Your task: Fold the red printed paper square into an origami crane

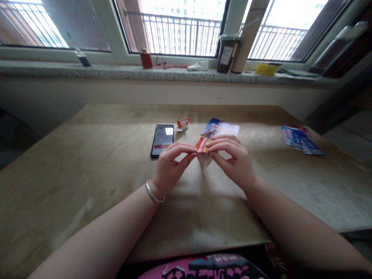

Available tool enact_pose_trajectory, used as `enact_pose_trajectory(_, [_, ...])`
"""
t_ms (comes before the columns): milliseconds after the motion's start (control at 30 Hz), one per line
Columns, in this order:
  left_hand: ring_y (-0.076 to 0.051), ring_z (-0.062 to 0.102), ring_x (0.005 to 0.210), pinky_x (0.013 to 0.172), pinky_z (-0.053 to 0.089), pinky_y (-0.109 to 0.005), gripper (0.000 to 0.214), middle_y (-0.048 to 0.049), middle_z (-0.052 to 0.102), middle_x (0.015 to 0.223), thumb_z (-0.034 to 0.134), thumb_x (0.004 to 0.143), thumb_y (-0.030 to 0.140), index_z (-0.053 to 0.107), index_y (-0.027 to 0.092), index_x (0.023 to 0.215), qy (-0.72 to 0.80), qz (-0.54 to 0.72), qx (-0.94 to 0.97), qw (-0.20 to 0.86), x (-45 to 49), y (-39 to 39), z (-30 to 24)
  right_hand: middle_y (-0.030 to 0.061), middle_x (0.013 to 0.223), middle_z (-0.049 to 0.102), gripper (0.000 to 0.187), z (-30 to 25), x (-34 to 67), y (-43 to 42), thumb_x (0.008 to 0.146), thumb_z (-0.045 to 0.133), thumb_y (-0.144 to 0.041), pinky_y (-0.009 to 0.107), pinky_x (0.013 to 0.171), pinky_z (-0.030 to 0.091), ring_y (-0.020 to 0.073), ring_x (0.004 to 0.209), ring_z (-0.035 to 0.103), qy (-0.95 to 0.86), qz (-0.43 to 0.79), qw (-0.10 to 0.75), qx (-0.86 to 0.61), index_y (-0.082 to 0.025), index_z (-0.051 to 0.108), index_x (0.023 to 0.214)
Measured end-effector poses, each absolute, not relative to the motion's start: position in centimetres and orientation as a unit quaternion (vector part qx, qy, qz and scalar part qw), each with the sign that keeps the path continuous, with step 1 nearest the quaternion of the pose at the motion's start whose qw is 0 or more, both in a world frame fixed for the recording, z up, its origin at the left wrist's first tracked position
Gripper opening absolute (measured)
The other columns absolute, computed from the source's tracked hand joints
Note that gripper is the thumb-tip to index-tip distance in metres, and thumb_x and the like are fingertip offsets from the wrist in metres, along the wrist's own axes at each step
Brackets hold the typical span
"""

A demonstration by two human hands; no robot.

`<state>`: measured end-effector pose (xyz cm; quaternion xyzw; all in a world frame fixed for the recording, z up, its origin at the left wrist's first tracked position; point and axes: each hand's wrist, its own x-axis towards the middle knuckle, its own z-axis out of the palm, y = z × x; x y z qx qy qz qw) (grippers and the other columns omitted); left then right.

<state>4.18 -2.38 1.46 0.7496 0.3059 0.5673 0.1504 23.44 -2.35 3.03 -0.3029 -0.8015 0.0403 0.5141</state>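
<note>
Between my two hands is a partly folded piece of red printed paper (202,145), its white underside hanging down in a point above the table. My left hand (174,162) pinches its left edge between thumb and fingers. On the other side, my right hand (232,157) grips the right edge, the fingertips lying over part of the print. Just behind the right hand lies a blue printed sheet (221,127), partly covered by the fingers. A small folded red and white paper piece (183,124) rests beyond my left hand.
A phone (162,140) with a lit screen lies left of the folded paper on the wooden table (87,174). Several blue printed sheets (301,139) are fanned at the right. On the windowsill stand a dark lidded container (227,54), a red bottle (146,59) and a yellow object (266,69).
</note>
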Motion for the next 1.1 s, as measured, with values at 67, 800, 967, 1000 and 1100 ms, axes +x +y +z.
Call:
enact_pose_trajectory(67, [-0.012,0.062,0.079,0.075,0.051,-0.027,0.005,-0.0022,0.068,0.084,0.064,0.080,0.020,0.065,0.019,0.084,0.308,0.562,0.754,0.144,4.19,-2.42,1.52,-0.0008,0.085,0.071,0.008,3.06,23.49,-2.38,0.080,0.061,-0.019,0.040,0.086,0.049,0.0185,0.092,0.063,-0.804,0.033,0.510,-0.304,-0.026,0.064,0.082])
enact_pose_trajectory(800, [-0.014,0.060,0.076,0.071,0.049,-0.026,0.010,-0.0033,0.065,0.083,0.058,0.083,0.020,0.065,0.020,0.089,0.333,0.476,0.811,0.066,3.99,-2.34,1.03,0.0008,0.082,0.069,0.010,2.39,23.22,-2.29,0.082,0.057,-0.019,0.038,0.085,0.049,0.0192,0.094,0.059,-0.805,0.078,0.484,-0.334,-0.025,0.064,0.084])
enact_pose_trajectory(967, [-0.014,0.061,0.077,0.070,0.049,-0.025,0.012,-0.0038,0.067,0.084,0.058,0.084,0.023,0.066,0.021,0.092,0.328,0.476,0.814,0.063,3.92,-2.36,1.14,0.0023,0.086,0.067,0.011,2.51,23.12,-2.42,0.081,0.057,-0.020,0.038,0.084,0.050,0.0194,0.095,0.059,-0.799,0.084,0.486,-0.345,-0.025,0.064,0.088])
enact_pose_trajectory(1000, [-0.014,0.061,0.077,0.070,0.049,-0.025,0.012,-0.0039,0.067,0.084,0.058,0.084,0.023,0.066,0.021,0.092,0.325,0.478,0.813,0.066,3.93,-2.37,1.15,0.0025,0.086,0.067,0.011,2.51,23.12,-2.41,0.081,0.057,-0.020,0.038,0.084,0.050,0.0195,0.094,0.059,-0.799,0.084,0.484,-0.346,-0.025,0.064,0.088])
enact_pose_trajectory(1100, [-0.014,0.061,0.077,0.070,0.049,-0.026,0.011,-0.0039,0.067,0.084,0.058,0.083,0.022,0.066,0.020,0.091,0.323,0.483,0.810,0.075,4.01,-2.42,1.13,0.0017,0.086,0.067,0.011,2.45,23.15,-2.29,0.081,0.057,-0.019,0.038,0.085,0.049,0.0192,0.094,0.059,-0.805,0.084,0.479,-0.340,-0.025,0.064,0.087])
